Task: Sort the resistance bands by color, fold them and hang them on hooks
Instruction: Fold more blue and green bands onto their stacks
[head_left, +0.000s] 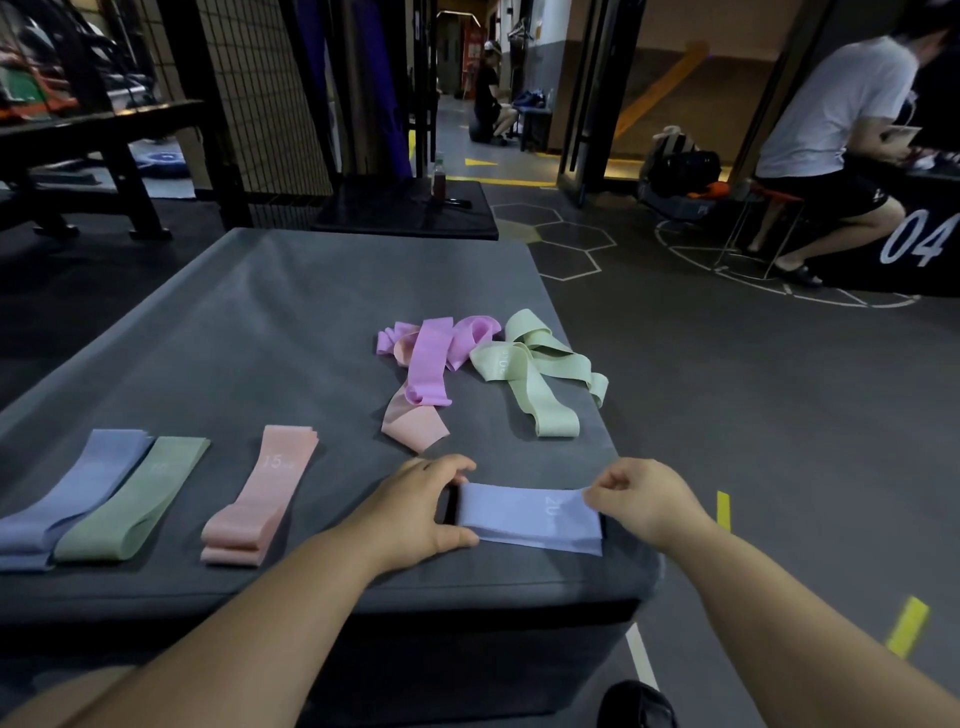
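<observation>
Blue band (524, 517), marked 20, lies flat on grey mat (260, 322) btw both hands. L hand (415, 512) grips one end, fingers curled; R hand (639, 501) pinches opp. corner. Loose bands (426, 364) beyond hands; folded stacks (265, 499) left of L hand.

1. The bare left forearm (234, 634) enters from seven o'clock and runs toward one o'clock, with the wrist straight.
2. The left hand (415, 512) lies palm down, fingers curled over the left end of the flat folded pale blue elastic band (524, 519). The thumb stretches toward three o'clock along its near edge.
3. The bare right forearm (789, 613) enters from five o'clock and runs toward eleven o'clock.
4. The right hand (644, 501) is knuckles up, fingers curled, pinching the band's far right corner at the hand's nine o'clock.
</observation>
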